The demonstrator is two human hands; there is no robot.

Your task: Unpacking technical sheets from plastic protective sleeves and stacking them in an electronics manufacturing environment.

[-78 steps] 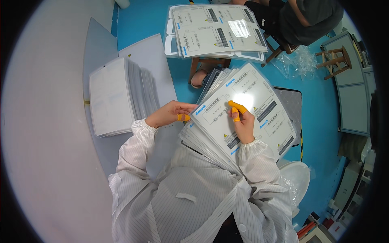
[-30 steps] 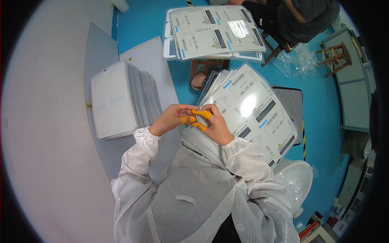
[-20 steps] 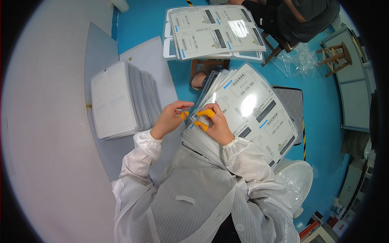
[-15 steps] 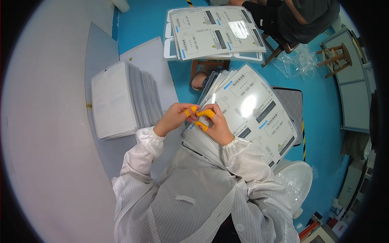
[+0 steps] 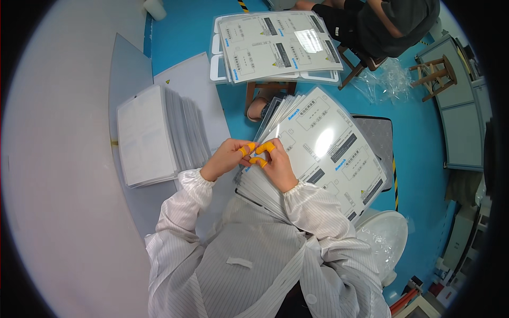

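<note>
In front of me lies a fanned stack of printed white panel sheets [image 5: 347,124] with clear plastic film edges. My left hand [image 5: 225,159] and my right hand [image 5: 280,168] meet over its left edge, both with fingertips pinched together. Yellow finger cots [image 5: 265,147] cover some fingertips of each hand. Whatever the fingers grip, perhaps a sheet corner or film edge, is too small and hidden to make out. Striped white sleeves reach both wrists.
A tall stack of blank-faced white sheets [image 5: 143,135] stands left on a grey table [image 5: 191,79]. Beyond, more printed sheets [image 5: 275,45] rest on a wooden stool [image 5: 252,93]. A seated person [image 5: 397,26], crumpled clear film [image 5: 384,79] and a white round stool [image 5: 384,238] are around.
My hands have drawn closer together, the right one shifting slightly left, so their fingertips now nearly touch. The whole view has shifted a little; the sheet stacks stay in place.
</note>
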